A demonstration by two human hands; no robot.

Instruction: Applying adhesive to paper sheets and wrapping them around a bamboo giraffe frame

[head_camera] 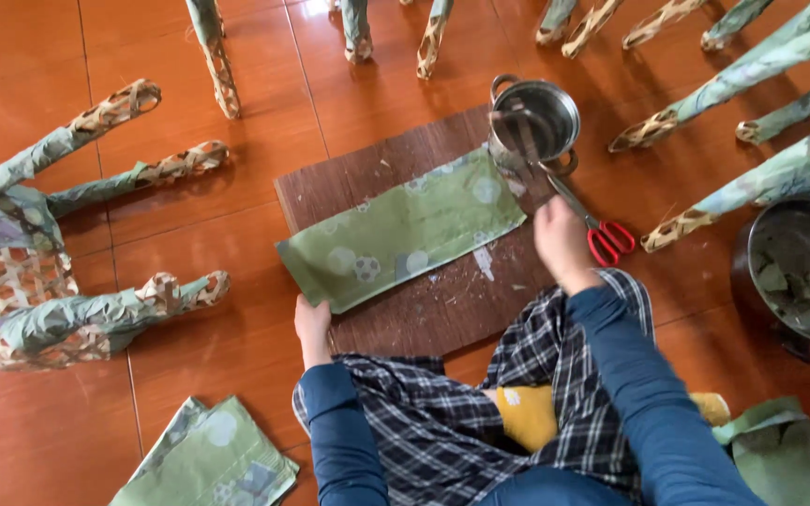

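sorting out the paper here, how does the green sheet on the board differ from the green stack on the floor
The green patterned paper sheet lies spread flat as one long strip on the dark wooden board; the folded green paper stack sits in layers on the orange tiled floor. The left hand rests at the sheet's lower corner, while no hand touches the stack. The sheet is fully in view; the stack is cut off by the frame's edge. Both share a green, pale-spotted print.
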